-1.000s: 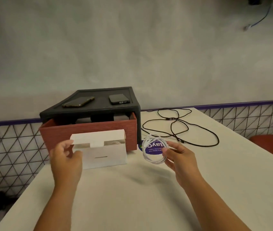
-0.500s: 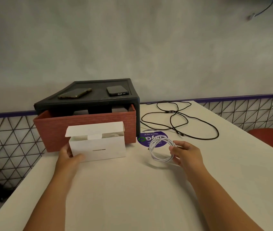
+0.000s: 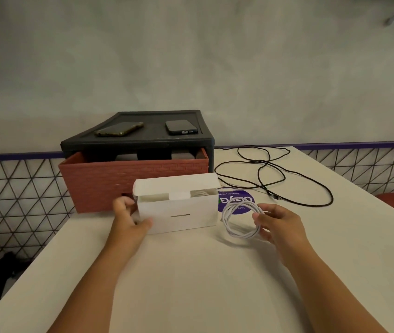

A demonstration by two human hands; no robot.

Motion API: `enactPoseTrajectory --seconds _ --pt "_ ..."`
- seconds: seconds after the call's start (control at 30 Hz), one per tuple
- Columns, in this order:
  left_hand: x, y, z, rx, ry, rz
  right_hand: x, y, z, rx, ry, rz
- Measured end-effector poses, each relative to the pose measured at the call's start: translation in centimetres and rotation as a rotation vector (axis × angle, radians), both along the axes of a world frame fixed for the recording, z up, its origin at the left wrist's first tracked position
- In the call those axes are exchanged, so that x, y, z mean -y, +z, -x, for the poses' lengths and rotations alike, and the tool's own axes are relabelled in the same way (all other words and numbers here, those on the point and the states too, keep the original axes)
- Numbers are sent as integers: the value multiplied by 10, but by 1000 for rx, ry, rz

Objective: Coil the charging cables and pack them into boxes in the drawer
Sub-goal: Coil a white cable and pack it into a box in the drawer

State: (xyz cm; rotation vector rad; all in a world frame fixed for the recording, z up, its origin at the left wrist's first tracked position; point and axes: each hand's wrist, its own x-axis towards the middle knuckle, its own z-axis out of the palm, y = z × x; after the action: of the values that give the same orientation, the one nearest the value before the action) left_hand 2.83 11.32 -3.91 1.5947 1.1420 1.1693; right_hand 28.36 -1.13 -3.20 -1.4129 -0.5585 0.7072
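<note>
Sliding right along the table since half a second ago, the white box now stands past the right corner of the red drawer and covers the left edge of the purple sticker. The left hand has come along with it and grips the box's left end: the thumb lies on the front face near the lower corner, and the other fingers curl round the end wall. The box rests on the table with its lid flap tipped back, and a bit of white cord shows inside at the right.

The right hand holds the coiled white cable just beside the box's right end. Its fingers pinch the right side of the ring, so the loop stands out to the left of the fingertips, toward the box, close above the table. I cannot tell whether the coil's lower edge touches the surface.

Behind the box, the drawer stands pulled out of a black cabinet, whose top carries two phones. A loose black cable sprawls on the table to the right of the cabinet, well apart from both hands
</note>
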Motion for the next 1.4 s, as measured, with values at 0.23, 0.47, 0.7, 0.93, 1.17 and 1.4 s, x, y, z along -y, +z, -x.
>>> enactPoseTrajectory --seconds 0.23,0.47,0.7,0.93,1.17,1.4 --pt "14 6 -11 -10 -137 -83 6 6 2 90 40 -71" --pt "26 15 -12 -65 -262 -15 13 26 20 339 21 -222" --pt "51 18 -30 -150 -504 -13 27 45 36 598 -142 -497" --pt "61 21 -34 -209 -538 -45 20 31 42 962 99 -345" --pt "62 24 -33 -206 -545 -52 16 29 43 1135 131 -156" --pt "59 21 -31 -176 -559 -23 22 43 55 1319 424 38"
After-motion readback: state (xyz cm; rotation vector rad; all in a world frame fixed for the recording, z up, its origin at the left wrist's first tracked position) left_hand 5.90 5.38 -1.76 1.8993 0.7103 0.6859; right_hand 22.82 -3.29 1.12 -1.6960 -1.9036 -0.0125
